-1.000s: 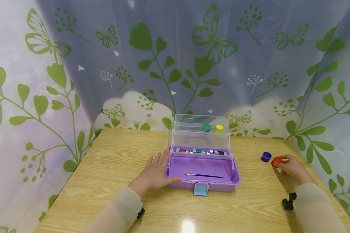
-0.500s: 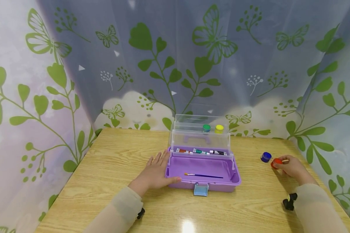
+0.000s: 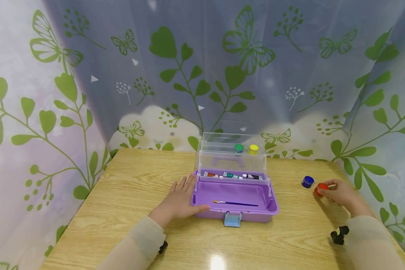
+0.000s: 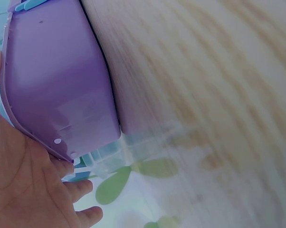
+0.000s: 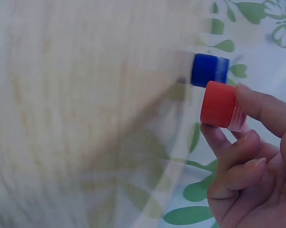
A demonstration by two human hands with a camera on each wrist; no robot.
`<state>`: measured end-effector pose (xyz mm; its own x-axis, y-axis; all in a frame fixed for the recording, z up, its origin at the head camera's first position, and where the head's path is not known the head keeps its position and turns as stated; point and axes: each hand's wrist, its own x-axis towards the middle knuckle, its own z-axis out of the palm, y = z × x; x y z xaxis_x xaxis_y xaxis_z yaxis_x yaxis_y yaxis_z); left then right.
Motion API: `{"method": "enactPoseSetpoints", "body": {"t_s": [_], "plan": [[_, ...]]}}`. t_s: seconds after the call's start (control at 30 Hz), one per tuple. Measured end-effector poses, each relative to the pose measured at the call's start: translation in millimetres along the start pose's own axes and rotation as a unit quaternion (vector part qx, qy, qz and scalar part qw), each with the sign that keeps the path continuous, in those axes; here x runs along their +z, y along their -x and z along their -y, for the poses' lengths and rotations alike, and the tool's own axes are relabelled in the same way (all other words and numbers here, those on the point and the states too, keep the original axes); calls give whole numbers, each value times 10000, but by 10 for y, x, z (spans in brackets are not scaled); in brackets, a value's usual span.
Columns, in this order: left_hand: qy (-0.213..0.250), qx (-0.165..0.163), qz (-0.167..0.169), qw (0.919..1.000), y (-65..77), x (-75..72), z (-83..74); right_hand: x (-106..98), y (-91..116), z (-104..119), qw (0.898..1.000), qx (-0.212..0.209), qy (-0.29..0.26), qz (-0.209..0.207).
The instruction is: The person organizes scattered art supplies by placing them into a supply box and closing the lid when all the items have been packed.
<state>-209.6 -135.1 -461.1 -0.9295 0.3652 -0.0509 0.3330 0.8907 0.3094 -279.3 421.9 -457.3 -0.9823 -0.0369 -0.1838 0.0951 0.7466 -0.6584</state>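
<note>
A purple case (image 3: 234, 210) with a clear lid raised stands mid-table. Inside lie a paintbrush (image 3: 235, 203) and paint tubes (image 3: 233, 175); a green pot (image 3: 238, 148) and a yellow pot (image 3: 253, 149) sit in the upper clear tray. My left hand (image 3: 180, 200) rests flat against the case's left side (image 4: 57, 95), fingers straight. My right hand (image 3: 341, 193) pinches a red-capped paint pot (image 3: 320, 188) (image 5: 220, 105) at the table's right, tilted on its side. A blue-capped pot (image 3: 308, 182) (image 5: 208, 70) stands just left of it.
The wooden table (image 3: 128, 210) is backed by a curtain with green leaves and butterflies (image 3: 202, 75). A blue latch (image 3: 232, 218) hangs at the case's front. Bare table spreads left and in front of the case.
My right hand has shifted slightly with the red pot, and the wrist has dropped a little toward the near edge. The left hand and case are unmoved.
</note>
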Motion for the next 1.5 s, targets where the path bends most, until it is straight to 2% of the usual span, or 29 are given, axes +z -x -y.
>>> {"method": "enactPoseSetpoints", "body": {"t_s": [0.43, 0.93, 1.5], "plan": [[-19, -16, -3, 10000, -6, -1, -4, -132, 129, 270, 9992, -226, 314, 106], [-26, -12, -59, 10000, -3, -4, -18, -220, 246, 708, 9958, -727, 542, -100], [38, -5, -73, 10000, 12, -17, -33, -241, 401, 1359, 9903, -1105, 803, -263]]}}
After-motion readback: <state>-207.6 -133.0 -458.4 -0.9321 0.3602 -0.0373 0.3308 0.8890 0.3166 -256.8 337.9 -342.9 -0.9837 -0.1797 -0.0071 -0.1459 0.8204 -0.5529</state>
